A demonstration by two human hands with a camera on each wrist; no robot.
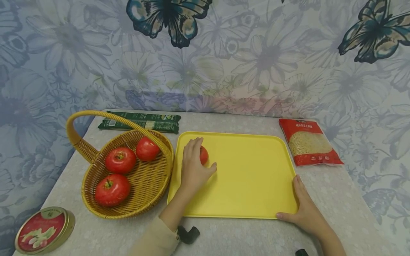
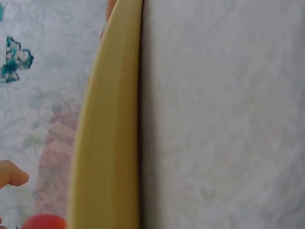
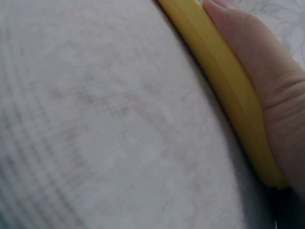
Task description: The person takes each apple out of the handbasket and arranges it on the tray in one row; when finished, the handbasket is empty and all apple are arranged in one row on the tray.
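A yellow tray (image 1: 243,174) lies on the table in the head view. Over its left part is my left hand (image 1: 193,165), its long fingers stretched out and its thumb held apart. Beside those fingers sits a tomato (image 1: 204,155), half hidden by the hand. The left wrist view catches the same tomato (image 2: 44,222) at the bottom, with a gap between it and the thumb. My right hand (image 1: 305,209) holds the tray's near right corner, fingers along the right side and thumb on the front edge. In the right wrist view the thumb (image 3: 252,43) lies against the tray's rim (image 3: 224,81).
Left of the tray stands a wicker basket (image 1: 150,188) with a tall handle and three tomatoes. Behind it lies a green packet (image 1: 144,121). A red bag of pasta (image 1: 310,142) is at the back right, a round tin (image 1: 43,229) at the front left. Patterned cloth hangs behind.
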